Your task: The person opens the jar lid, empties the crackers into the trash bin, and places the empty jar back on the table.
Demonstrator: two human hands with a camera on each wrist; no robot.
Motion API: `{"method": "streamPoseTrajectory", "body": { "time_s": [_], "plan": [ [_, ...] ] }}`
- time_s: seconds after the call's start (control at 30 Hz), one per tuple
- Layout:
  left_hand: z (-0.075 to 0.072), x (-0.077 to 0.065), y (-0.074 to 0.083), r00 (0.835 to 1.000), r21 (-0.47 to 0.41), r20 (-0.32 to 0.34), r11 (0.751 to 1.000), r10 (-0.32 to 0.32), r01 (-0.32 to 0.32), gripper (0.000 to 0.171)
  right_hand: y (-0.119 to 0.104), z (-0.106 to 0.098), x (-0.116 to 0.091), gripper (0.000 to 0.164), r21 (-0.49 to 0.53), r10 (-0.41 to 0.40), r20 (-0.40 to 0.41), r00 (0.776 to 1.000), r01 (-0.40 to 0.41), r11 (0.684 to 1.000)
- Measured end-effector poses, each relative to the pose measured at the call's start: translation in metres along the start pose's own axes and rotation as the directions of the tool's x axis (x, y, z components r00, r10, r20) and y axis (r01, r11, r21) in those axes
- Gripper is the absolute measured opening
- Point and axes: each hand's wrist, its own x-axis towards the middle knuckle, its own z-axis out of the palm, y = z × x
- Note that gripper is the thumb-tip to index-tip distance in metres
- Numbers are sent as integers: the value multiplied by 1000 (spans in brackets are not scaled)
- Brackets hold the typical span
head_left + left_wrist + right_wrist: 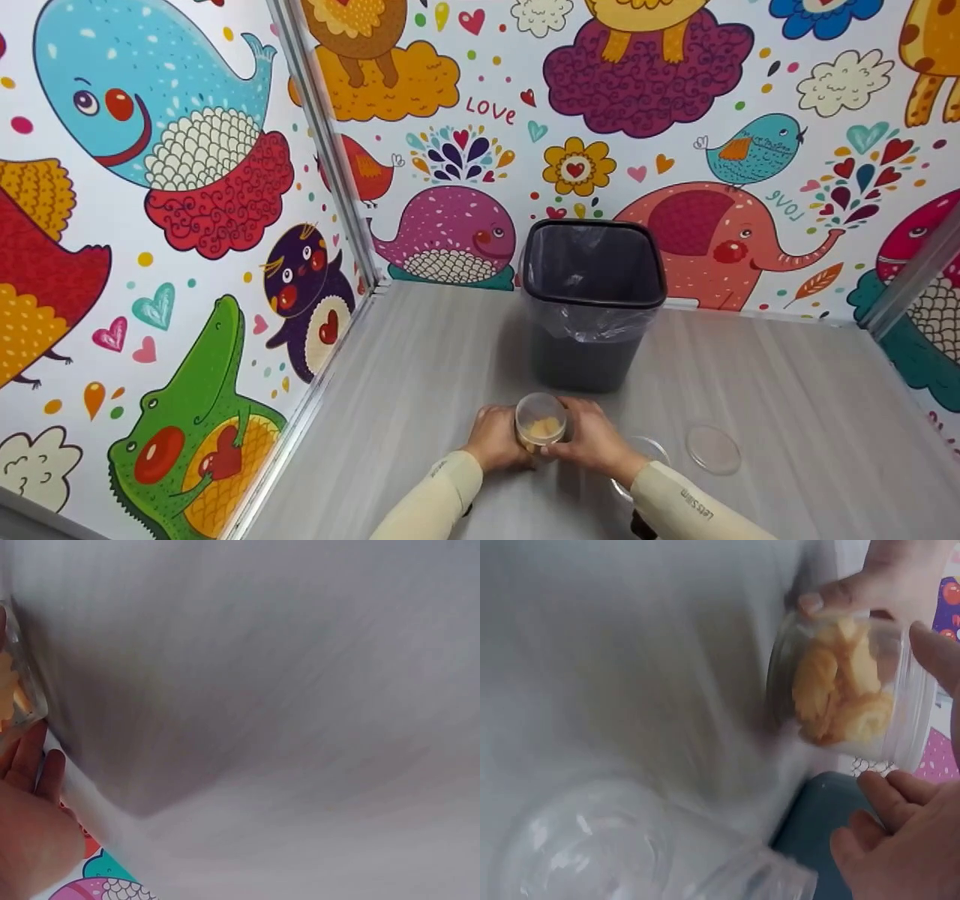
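A clear round plastic jar (541, 431) with several golden cookies (844, 682) in it is between my two hands, in front of the dark bin. My left hand (496, 437) grips it from the left side. On the other side, my right hand (596, 439) holds the jar near its rim, thumb and fingers around it in the right wrist view. Only an edge of the jar (30, 686) shows at the left of the left wrist view. Whether a lid covers the jar, I cannot tell.
A dark bin (589, 360) lined with a clear bag stands against the patterned wall. On the grey table (420, 352), a clear round lid (712, 450) lies right of my right hand. Another clear container (592, 847) is partly hidden under the right forearm in the head view.
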Motion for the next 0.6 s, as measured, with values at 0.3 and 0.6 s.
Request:
{"method": "streamPoseTrajectory", "body": {
  "time_s": [0.3,0.6],
  "plan": [
    [0,0,2,1000,6,1,1000,3,-3,67,4,0,6,85,-12,-34,21,999,34,999],
    [-1,0,1,1000,26,-2,1000,6,-6,66,13,-15,19,84,30,-165,152,974,163,986]
  ]
}}
